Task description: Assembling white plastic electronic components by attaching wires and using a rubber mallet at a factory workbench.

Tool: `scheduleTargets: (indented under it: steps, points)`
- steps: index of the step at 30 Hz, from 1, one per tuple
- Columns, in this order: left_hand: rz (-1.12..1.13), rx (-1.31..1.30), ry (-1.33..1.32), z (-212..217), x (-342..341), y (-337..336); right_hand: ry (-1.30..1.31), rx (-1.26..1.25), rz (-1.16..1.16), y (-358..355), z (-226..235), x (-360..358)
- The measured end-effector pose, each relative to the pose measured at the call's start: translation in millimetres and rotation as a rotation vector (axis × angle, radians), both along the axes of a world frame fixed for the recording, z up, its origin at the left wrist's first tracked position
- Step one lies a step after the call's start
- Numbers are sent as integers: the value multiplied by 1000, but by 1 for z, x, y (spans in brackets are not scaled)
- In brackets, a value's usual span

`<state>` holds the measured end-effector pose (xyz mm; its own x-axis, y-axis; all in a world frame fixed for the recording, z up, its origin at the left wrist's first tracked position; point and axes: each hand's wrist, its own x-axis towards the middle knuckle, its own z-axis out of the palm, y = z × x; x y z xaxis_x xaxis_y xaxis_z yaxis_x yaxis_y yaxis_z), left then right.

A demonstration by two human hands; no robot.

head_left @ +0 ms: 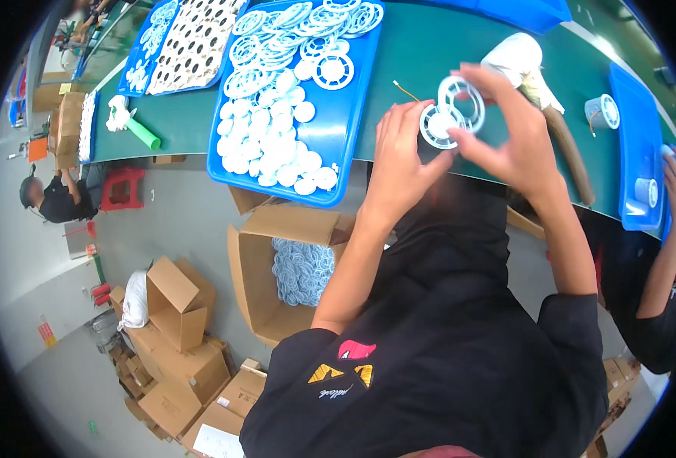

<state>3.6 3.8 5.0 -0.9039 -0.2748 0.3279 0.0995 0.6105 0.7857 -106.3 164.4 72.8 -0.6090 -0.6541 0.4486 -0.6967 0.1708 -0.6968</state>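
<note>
My left hand [399, 156] grips a round white part [435, 131] with a spoked light-blue rim, held above the table's near edge. A thin orange wire [405, 91] sticks out beyond that hand. Between the thumb and fingers of my right hand [517, 133] is a pale blue plastic ring [475, 114], tilted and overlapping the round part. Whether the two pieces touch cannot be made out. Just beyond my right hand lies a mallet with a white-wrapped head [515, 57] and a wooden handle [569, 153].
Left of my hands, a blue tray [323, 149] holds spoked rings and white discs. A green-handled tool [143, 133] lies farther left. At right are a wired white spool [602, 112], another blue tray [634, 153] and a co-worker's hand [675, 179]. Below stands a carton [258, 305] of blue rings.
</note>
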Motion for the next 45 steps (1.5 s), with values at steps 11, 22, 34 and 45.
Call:
scheduleTargets:
  steps: [11, 22, 34, 45]
  points:
    - [94, -32, 50, -10, 0, 10, 263, 60, 7, -8, -21, 23]
    - [166, -62, 53, -7, -3, 21, 139, 49, -180, -5, -32, 27]
    - [236, -94, 63, -8, -8, 31, 129, 66, -167, -6, -29, 29]
    - [266, -122, 91, -10, -9, 33, 106, 53, -243, -8, -31, 38]
